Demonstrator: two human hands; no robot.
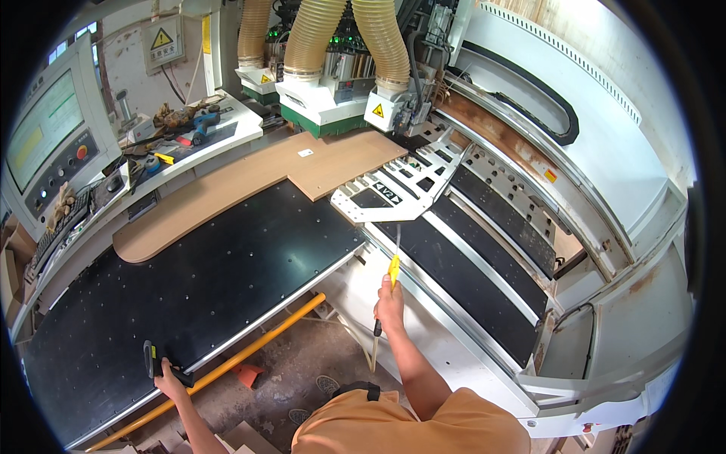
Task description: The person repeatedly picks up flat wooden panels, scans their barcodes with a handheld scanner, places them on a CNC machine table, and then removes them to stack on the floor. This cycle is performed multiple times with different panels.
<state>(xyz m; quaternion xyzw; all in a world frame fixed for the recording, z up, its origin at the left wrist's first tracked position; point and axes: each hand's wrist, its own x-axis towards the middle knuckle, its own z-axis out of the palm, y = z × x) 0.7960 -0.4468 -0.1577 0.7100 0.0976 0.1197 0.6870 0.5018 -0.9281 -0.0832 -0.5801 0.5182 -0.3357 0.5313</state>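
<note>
My right hand [389, 305] is closed around a yellow and black air blow gun [394, 266]. Its thin nozzle points away from me, close to the near edge of a white slotted machine plate [412, 208], and a pale hose hangs below the grip. At the lower left, my left hand [171, 384] grips a black handheld scanner [151, 358] over the front edge of a black table [204, 280] dotted with small holes. Farther back lies a brown wooden panel [227, 200] with a rounded left end and a stepped edge; a small white label [305, 153] sits on it.
Large ribbed hoses [311, 38] rise from a white and green machine head [321, 110] behind the panel. A control screen [47, 129] and a cluttered side bench [193, 129] stand at left. A yellow rail [257, 348] runs along the table front. Black slats [461, 276] lie to the right.
</note>
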